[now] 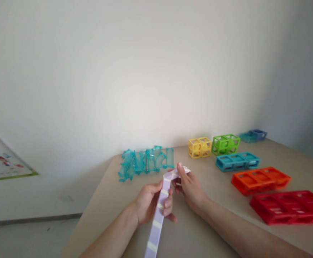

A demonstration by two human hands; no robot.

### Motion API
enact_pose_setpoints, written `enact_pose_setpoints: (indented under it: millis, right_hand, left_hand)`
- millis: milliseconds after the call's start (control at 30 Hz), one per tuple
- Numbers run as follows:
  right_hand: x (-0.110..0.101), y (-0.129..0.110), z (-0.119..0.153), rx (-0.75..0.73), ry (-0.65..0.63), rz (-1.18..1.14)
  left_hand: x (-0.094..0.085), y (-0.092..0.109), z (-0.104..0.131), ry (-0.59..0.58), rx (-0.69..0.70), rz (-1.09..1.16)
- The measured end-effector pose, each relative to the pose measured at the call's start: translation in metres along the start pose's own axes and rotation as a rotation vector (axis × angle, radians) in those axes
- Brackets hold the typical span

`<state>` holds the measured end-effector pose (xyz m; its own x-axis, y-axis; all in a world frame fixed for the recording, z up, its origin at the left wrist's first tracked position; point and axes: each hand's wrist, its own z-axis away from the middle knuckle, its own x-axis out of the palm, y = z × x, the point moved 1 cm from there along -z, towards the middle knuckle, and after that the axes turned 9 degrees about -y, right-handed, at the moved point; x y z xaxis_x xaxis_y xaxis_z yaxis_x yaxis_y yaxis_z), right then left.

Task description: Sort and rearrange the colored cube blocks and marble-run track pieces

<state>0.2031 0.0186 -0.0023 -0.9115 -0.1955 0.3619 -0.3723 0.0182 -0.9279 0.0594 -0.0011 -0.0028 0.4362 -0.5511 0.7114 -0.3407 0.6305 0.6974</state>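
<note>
A long, narrow strip (158, 216) of light purple with pale cream bands runs from the bottom of the view up between both hands. My left hand (155, 202) is closed round its middle part, thumb on the near side and fingers behind. Near the top the strip bends sharply to the right. There my right hand (187, 184) pinches the bent end, its thumb pressed on top; a whitish tip pokes out past the thumb. Both hands are held above the beige table (97, 215).
Translucent teal pieces (145, 161) lie by the wall. Rightward stand yellow (199, 147), green (226, 144), teal (237, 161), orange (261, 180) and red (290, 207) open-frame blocks. A dark blue block (258, 134) sits at the back right corner. A poster (3, 157) hangs left.
</note>
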Motion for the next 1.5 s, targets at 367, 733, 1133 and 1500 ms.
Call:
enact_pose_setpoints:
  millis: [367, 733, 1133, 1500]
  right_hand:
    - [-0.002, -0.007, -0.001, -0.055, 0.012, 0.143]
    - [0.003, -0.006, 0.000, -0.079, -0.013, 0.064]
    - [0.003, 0.000, 0.000, 0.119, -0.130, -0.112]
    - [-0.032, -0.021, -0.031, -0.030, 0.188, -0.458]
  left_hand:
    - [0.003, 0.004, 0.002, -0.091, -0.060, 0.013]
    - [0.005, 0.006, -0.003, -0.082, -0.106, 0.012]
    - [0.017, 0.002, 0.000, -0.172, -0.172, -0.078]
    - [0.016, -0.006, 0.001, -0.060, -0.250, -0.126]
